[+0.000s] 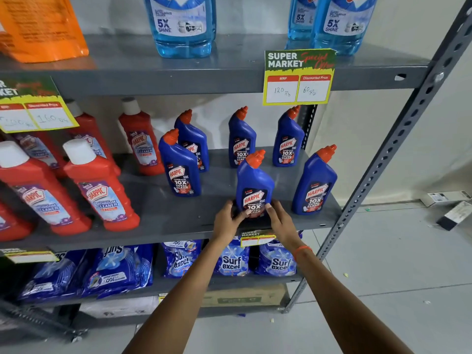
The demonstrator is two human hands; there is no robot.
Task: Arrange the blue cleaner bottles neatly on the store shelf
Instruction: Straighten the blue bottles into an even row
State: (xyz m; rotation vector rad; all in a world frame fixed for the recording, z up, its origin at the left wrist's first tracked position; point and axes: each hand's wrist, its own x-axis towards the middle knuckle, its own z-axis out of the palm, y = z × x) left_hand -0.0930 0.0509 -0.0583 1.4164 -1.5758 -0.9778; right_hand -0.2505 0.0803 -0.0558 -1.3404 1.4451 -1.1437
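Note:
Several blue Harpic cleaner bottles with orange caps stand upright on the grey middle shelf (158,213). One blue bottle (254,183) stands near the shelf's front edge, and both my hands grip its base. My left hand (227,219) holds its left side, my right hand (279,219) its right side. Another blue bottle (315,182) stands at the front right and one (180,166) at the front left. Three more (192,141) (241,139) (288,139) stand along the back.
Red Harpic bathroom cleaner bottles (99,187) fill the shelf's left part. Pale blue glass cleaner bottles (182,24) stand on the shelf above, where a price card (298,77) hangs. Surf Excel packets (231,259) lie below. The slotted shelf post (383,159) rises at the right.

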